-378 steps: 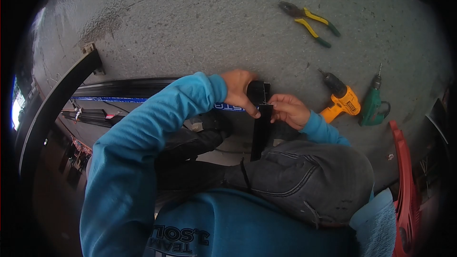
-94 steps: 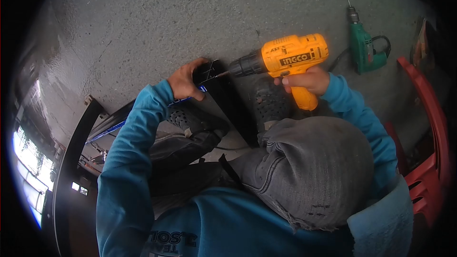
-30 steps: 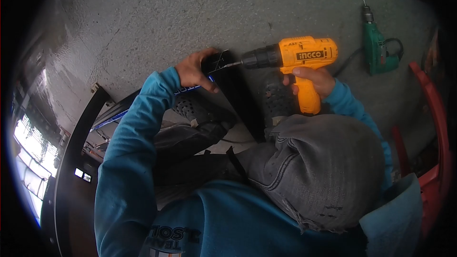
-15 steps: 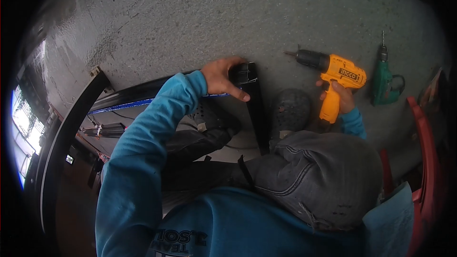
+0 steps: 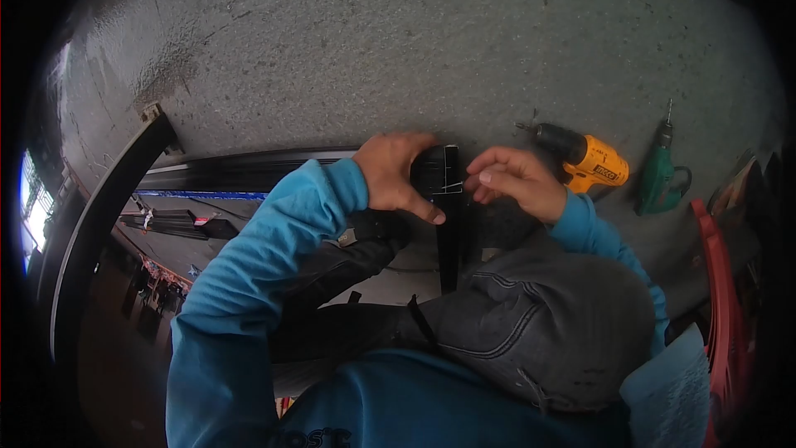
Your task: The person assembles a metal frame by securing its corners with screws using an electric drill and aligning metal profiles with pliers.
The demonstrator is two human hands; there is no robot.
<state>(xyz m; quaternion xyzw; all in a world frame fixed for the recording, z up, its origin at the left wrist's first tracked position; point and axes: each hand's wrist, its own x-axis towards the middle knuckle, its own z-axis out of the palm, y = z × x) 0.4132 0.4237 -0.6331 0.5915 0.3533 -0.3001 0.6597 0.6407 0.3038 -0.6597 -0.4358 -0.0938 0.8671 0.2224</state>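
Observation:
My left hand [image 5: 396, 172] grips the top end of a short black metal profile [image 5: 448, 224] that stands upright between my knees. My right hand [image 5: 512, 181] is at the profile's right side, its fingertips pinched on a small thin screw at the upper edge. A long black frame rail [image 5: 240, 168] runs left from the profile along the concrete floor. The yellow cordless drill [image 5: 583, 158] lies on the floor just right of my right hand, its bit pointing left.
A green corded drill [image 5: 660, 177] lies right of the yellow one. A red plastic object [image 5: 726, 323] stands at the right edge. A curved black frame piece [image 5: 91, 216] and more black profiles [image 5: 170, 224] lie at the left. My grey-trousered knee [image 5: 539, 323] fills the foreground.
My right hand set the yellow drill down on the floor and moved left to the profile's top, where it now pinches a small screw. My left hand still holds the profile.

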